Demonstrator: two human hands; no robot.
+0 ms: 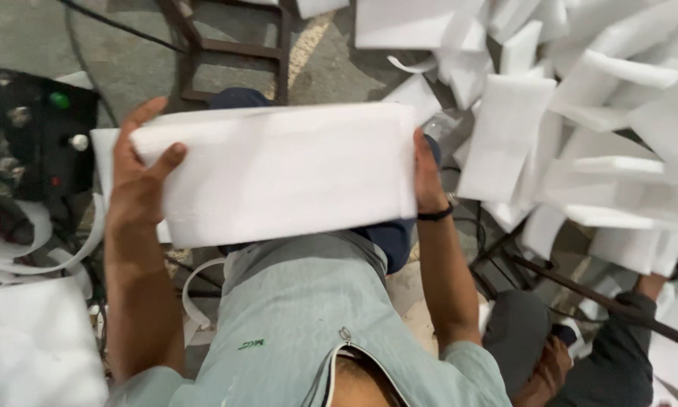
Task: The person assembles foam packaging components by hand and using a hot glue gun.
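At the far left a black box (30, 143) with a green knob and a white knob sits on the floor, with loose white strips (22, 241) curling beside it and a white foam block (38, 347) in the bottom corner. Just right of these, the left hand (139, 177) grips the left end of a stack of white foam sheets (279, 173): the thumb lies across the top face, the fingers reach up along the edge, and the hand is closed firmly on the stack. The stack is held flat and level in front of the person's chest, above the pale green shirt (309, 324) and dark blue trousers (388, 241). Behind it, on the concrete floor, stands a brown metal frame (233, 49). The right hand (427, 177) presses against the right end of the stack, palm flat to the edge, fingers mostly hidden behind the foam; a dark band (435, 215) circles the wrist. So both hands clamp the stack between them. Farther right a large heap of white foam pieces (580, 128) fills the upper corner, well apart from the held stack. Below it a dark metal bar (580, 290) runs slantwise, and another person's hand (554, 365) and dark sleeve (618, 354) show at the bottom right.
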